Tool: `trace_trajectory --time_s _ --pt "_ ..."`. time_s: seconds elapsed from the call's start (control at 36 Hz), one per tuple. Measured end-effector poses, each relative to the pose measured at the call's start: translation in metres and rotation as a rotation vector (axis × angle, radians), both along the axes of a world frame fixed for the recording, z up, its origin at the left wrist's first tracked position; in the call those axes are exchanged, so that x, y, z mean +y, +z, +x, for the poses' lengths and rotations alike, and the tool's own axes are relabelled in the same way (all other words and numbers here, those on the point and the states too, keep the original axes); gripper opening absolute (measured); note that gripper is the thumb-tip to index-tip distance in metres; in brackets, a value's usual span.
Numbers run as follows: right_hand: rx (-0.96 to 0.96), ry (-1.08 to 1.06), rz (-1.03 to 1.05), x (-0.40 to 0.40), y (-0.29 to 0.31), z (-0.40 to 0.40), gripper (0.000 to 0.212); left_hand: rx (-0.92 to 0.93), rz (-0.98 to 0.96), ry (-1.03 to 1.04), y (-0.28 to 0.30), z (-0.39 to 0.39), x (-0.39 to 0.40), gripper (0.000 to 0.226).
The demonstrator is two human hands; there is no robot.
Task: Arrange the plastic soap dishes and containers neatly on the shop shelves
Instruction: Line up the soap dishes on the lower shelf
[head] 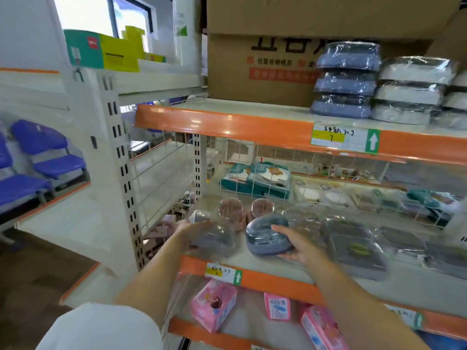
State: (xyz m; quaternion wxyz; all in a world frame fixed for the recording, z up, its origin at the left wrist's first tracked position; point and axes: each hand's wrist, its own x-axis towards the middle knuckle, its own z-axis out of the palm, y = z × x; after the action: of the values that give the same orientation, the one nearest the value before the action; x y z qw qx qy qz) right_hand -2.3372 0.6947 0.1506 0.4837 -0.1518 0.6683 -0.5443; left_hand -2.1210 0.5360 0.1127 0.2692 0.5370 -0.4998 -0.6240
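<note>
Right hand (pixel 293 245) is curled round a blue-grey oval soap dish (pixel 265 236) in clear wrap, held just over the middle shelf (pixel 252 261) near its front edge. Left hand (pixel 192 231) lies flat, fingers straight, against a wrapped grey container (pixel 214 238) at the shelf's front left corner. More wrapped dishes (pixel 356 246) sit to the right along that shelf.

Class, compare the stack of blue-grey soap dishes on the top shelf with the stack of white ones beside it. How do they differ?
The blue-grey stack has rounded, oval dishes; the white stack has squarer ones. The blue-grey stack stands left and rises higher than the white stack. Both are wrapped in clear plastic.
</note>
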Motion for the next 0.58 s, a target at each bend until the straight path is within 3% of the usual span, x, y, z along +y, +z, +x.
trace_trajectory --time_s 0.17,0.22,0.33,0.44,0.58 --pt "0.030 0.010 0.029 -0.020 -0.014 -0.008 0.046 -0.107 -0.057 -0.015 -0.012 0.001 -0.005 0.069" --pt "0.049 0.026 0.030 -0.027 -0.017 -0.009 0.045 -0.159 -0.084 -0.035 -0.010 0.000 -0.003 0.074" --pt "0.153 0.043 0.042 -0.042 -0.026 -0.008 0.042 -0.301 -0.182 -0.035 -0.009 -0.006 -0.013 0.052" --pt "0.406 0.108 0.164 -0.048 -0.028 -0.003 0.050 -0.417 -0.211 -0.044 -0.010 -0.010 -0.031 0.068" --pt "0.397 0.145 0.261 -0.057 -0.025 0.002 0.056 -0.578 -0.256 -0.063 -0.003 -0.014 -0.043 0.068"
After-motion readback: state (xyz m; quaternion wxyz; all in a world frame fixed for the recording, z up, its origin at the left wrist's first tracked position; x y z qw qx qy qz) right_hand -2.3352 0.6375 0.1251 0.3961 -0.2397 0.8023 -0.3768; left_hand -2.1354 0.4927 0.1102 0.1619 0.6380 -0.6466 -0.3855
